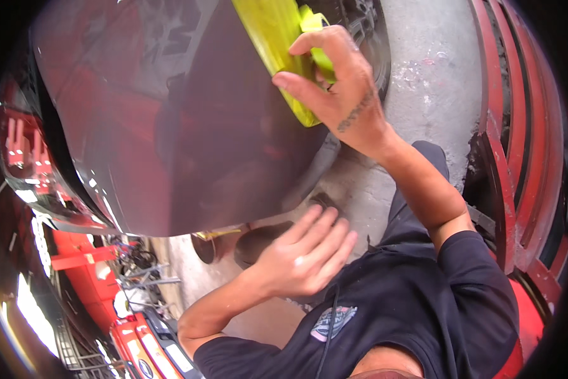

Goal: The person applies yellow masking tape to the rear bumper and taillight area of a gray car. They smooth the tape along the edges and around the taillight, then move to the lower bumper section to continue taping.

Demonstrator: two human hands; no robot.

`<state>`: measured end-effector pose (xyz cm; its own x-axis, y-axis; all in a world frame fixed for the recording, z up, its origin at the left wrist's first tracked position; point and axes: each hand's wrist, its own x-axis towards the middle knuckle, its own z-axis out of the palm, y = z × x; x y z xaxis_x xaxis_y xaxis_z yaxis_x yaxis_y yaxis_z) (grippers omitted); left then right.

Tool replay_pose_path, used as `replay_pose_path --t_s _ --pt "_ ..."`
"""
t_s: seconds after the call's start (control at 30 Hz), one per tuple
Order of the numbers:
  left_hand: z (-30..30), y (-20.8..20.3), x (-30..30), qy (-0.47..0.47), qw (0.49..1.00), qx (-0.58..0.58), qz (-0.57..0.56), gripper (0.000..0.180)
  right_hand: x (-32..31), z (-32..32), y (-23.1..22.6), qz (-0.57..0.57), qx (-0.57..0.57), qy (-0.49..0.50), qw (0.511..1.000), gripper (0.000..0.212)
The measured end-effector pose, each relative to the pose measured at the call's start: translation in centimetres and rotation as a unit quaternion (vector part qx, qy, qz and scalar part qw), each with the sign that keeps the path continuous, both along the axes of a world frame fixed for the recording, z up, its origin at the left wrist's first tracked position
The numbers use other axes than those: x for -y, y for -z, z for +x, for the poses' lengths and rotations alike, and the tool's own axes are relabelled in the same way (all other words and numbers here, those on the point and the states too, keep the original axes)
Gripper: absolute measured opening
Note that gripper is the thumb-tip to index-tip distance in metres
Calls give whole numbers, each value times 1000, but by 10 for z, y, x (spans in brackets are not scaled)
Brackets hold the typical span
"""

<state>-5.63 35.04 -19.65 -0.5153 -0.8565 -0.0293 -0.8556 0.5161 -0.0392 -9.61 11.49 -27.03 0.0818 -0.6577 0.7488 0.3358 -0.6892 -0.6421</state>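
My right hand [350,95] reaches up to a long, bright yellow-green strip [268,41] beside the wheel, along the edge of a dark, glossy car panel [233,126]. Its thumb and forefinger curve over the strip with a gap between them, and a yellow-green looped part shows in that gap. The other fingers are mostly hidden, so the exact hold is unclear. Lower down, my left hand [306,256] hangs in front of my body, below the panel's edge. Its fingers are stretched out and slightly blurred, holding nothing.
A tyre and wheel [372,38] stand beyond my right hand. Red metal rails [518,126] run along the right over the concrete floor [429,82]. A car light [28,151] sits at the left. Red cabinets [91,271] and cluttered gear are at the lower left.
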Motion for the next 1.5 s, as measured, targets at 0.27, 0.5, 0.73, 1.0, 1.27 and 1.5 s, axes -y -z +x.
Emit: replay_pose_path --t_s 0.27,0.5,0.73,1.0,1.27,1.5 --pt "31 -12 -71 -240 907 84 -334 32 -10 -11 39 -83 -74 -24 993 53" --pt "46 13 -68 -263 881 107 -379 35 -6 -10 70 -132 -95 -32 986 64" --pt "48 19 -63 -263 885 139 -358 42 4 1 83 -146 -64 9 987 75" --pt "45 19 -59 -266 884 63 -380 50 -18 -18 100 57 -76 -12 995 60" --pt "55 -33 -69 -198 859 -31 -471 48 -17 -10 93 191 4 24 981 50" --pt "119 -96 -85 -295 828 -219 -424 54 -41 -44 107 290 -189 -21 938 45"
